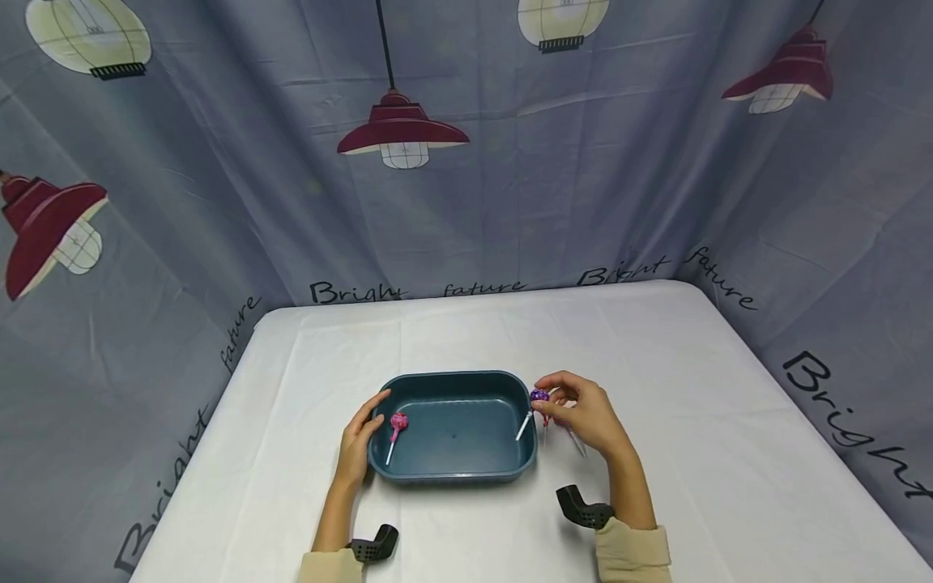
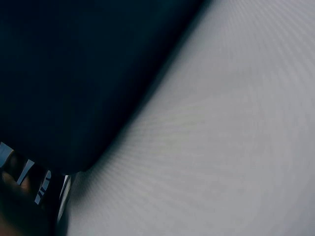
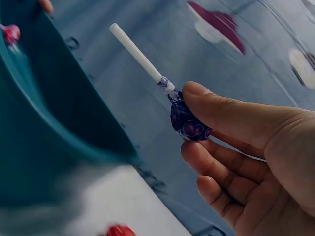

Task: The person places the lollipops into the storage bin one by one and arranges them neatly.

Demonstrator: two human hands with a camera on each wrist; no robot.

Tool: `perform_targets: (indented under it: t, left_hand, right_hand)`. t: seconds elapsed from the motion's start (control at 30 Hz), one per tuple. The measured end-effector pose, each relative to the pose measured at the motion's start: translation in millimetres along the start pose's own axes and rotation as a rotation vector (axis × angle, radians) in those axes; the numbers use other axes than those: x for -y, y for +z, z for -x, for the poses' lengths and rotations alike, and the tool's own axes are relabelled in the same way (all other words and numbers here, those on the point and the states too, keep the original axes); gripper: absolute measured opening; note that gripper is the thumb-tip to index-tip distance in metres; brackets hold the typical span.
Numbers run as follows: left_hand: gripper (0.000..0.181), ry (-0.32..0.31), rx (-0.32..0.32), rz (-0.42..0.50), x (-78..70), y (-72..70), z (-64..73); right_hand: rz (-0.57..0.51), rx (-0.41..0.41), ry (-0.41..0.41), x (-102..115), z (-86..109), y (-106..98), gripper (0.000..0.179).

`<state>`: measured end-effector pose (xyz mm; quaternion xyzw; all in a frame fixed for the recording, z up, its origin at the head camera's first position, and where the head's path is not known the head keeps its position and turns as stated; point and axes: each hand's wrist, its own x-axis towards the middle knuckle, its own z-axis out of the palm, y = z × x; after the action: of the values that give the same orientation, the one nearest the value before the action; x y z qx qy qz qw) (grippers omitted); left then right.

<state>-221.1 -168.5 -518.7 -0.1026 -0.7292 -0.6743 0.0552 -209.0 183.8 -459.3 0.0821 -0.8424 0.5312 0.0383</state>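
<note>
A dark teal rectangular tub (image 1: 455, 474) stands on the white-covered table. At its left end my left hand (image 1: 354, 449) grips the rim, fingertips at the edge. Inside the tub, on the left, lies a pink-wrapped lollipop (image 1: 398, 422) with a white stick. Thumb and fingers of my right hand (image 1: 583, 411) pinch a purple-wrapped lollipop (image 3: 189, 123) by its head, just at the tub's right rim. Its white stick (image 3: 135, 53) points away from the hand, over the tub's edge in the head view. The left wrist view shows mostly the tub's dark wall (image 2: 83, 88).
Under my right hand, beside the tub, something red-wrapped (image 3: 120, 230) lies on the table, with a pale stick (image 1: 577, 443) near it. White cloth (image 1: 474, 340) covers the table. A grey-blue curtain (image 1: 496, 202) printed with lamps hangs behind and at both sides.
</note>
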Motion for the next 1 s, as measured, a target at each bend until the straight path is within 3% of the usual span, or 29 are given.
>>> perform_targets:
  t: [0.17,0.33,0.53,0.73,0.83,1.0]
  left_hand:
    - [0.037,0.005,0.003,-0.001,-1.6,-0.2,0.1]
    - [0.037,0.005,0.0,-0.012,0.5,-1.5,-0.1]
    - [0.037,-0.007,-0.008,0.008,21.5,-5.0,-4.9]
    - [0.036,0.004,-0.021,-0.005,32.2,-5.1,-7.7]
    - [0.036,-0.015,-0.016,-0.005,27.5,-5.2,-6.4]
    - [0.037,-0.039,0.003,-0.029,4.2,-2.7,-1.4]
  right_hand:
    - [-0.012,0.033,-0.022,13,-8.7,21,0.033]
    - [-0.005,-0.04,-0.076,16,-18.0,39,0.029]
    - [-0.008,-0.152,-0.075,23,-29.1,61,0.027]
    - [0.003,-0.116,-0.135,30,-39.2,84,0.025]
    - [0.022,-0.075,-0.148,32,-41.1,96,0.025]
    - [0.041,0.0,-0.165,32,-44.2,116,0.024]
